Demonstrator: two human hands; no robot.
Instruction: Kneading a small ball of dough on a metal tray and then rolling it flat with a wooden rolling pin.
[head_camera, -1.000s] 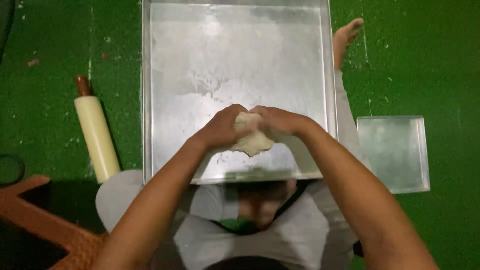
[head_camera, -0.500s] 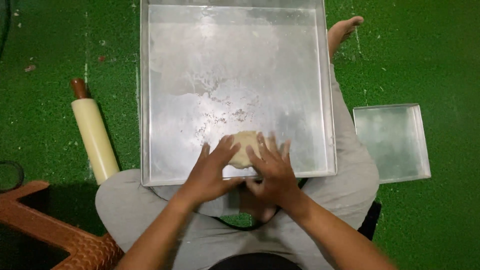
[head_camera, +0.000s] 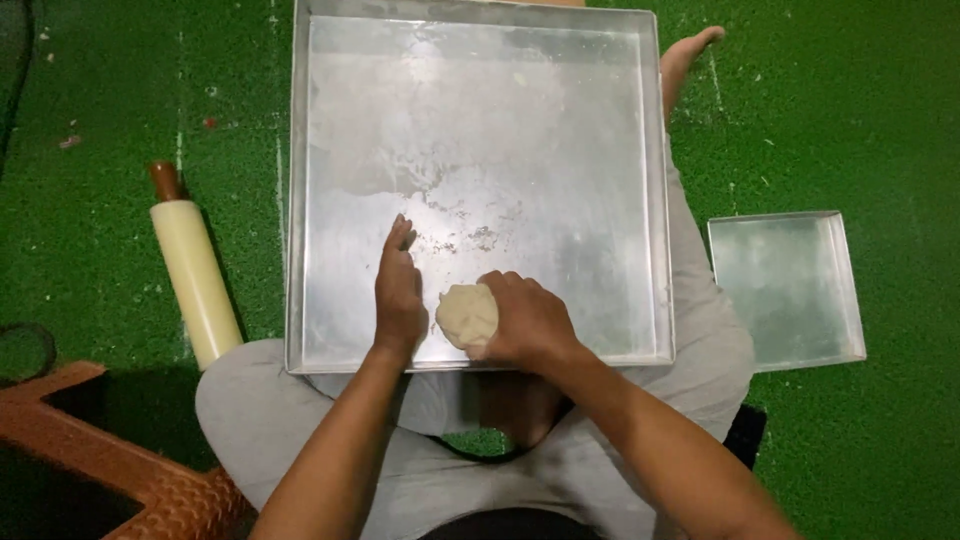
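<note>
While both hands work low in the frame, I start with the biggest thing: green turf floor (head_camera: 100, 90), coarse nap, speckled with white flecks that look like flour. On it, resting across my crossed legs, sits the big square tray (head_camera: 480, 15), thin sheet metal, dull shine, low upright rim, floor of it smeared with dusty white streaks and crumbs near the middle. Right of my knee, apart from it, lies a small square tray (head_camera: 790, 290), same metal, cleaner. Bottom left corner shows a brown plastic stool (head_camera: 150, 470), patterned surface, only part in view. Left of the big tray, just beside its rim, lies the rolling pin (head_camera: 195, 275), cream cylinder, dark brown handle at the far end.

Dough ball (head_camera: 467, 315) sits inside the big tray near the front rim, pale beige, matte, roughly round, slightly lumpy edge. My right hand (head_camera: 530, 320) curls around its right side, fingers bent, cupping and pressing it, not fully closed. My left hand (head_camera: 398, 290) stands flat and open on edge, fingers straight and together, just left of the dough, touching or nearly so, I cannot tell.

To do it well, my judgement: keep the cupped hand turning the lump against the flat palm, press evenly, stay over the dusted patch so it does not stick.
</note>
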